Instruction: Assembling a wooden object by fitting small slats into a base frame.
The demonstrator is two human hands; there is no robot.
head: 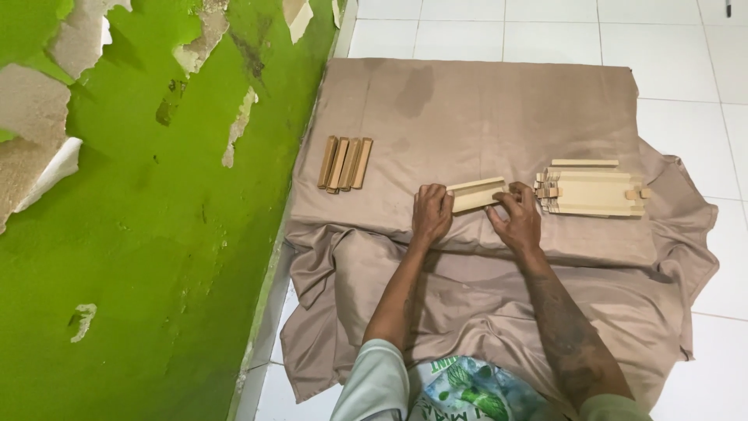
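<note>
Landmark: a tan cloth (467, 117) was spread over a flat pad on the white tiled floor (686, 54), just beside a green wall (156, 234) with peeling paint.
Wooden piece: a pale, flat wooden piece (475, 194) lay near the front edge of the cloth, about midway across, held between both hands.
Left hand: the left hand (431, 214) rested knuckles up on the cloth, fingers curled shut around the near left end of the wooden piece.
Right hand: the right hand (518, 218) had its fingers bent and pinched closed on the right end of the same piece.
Stack: a stack of pale wooden parts (590, 189) sat on the cloth just right of the right hand.
Sticks: four darker wooden sticks (344, 164) lay side by side by the cloth's left edge, near the wall, well apart from the hands.
</note>
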